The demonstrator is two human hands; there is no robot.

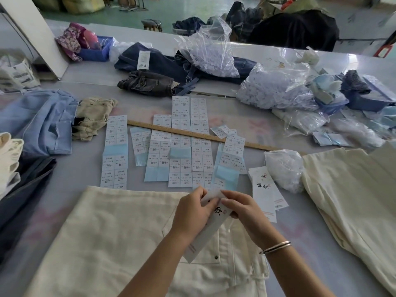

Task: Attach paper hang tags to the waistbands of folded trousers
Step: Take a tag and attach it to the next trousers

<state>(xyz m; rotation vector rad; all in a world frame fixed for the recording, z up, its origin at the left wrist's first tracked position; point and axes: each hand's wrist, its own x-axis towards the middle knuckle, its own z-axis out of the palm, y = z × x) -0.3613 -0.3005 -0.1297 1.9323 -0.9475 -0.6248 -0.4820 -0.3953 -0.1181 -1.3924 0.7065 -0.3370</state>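
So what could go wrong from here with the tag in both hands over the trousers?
1. Both hands pinch the top of the hang tag; working it that tightly could crease or tear the paper.
2. The sticker sheets lie loose just beyond the cream trousers; a sleeve or shifted cloth could scatter them and mix sizes.
3. The tag stack sits beside a plastic bag and could be knocked askew.

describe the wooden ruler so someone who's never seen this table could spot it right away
Start at the cream trousers spread at the near edge of the grey table, then look past them to the rows of white label sheets. The wooden ruler lies slantwise across those sheets. It is the only long, thin, tan stick among flat paper.
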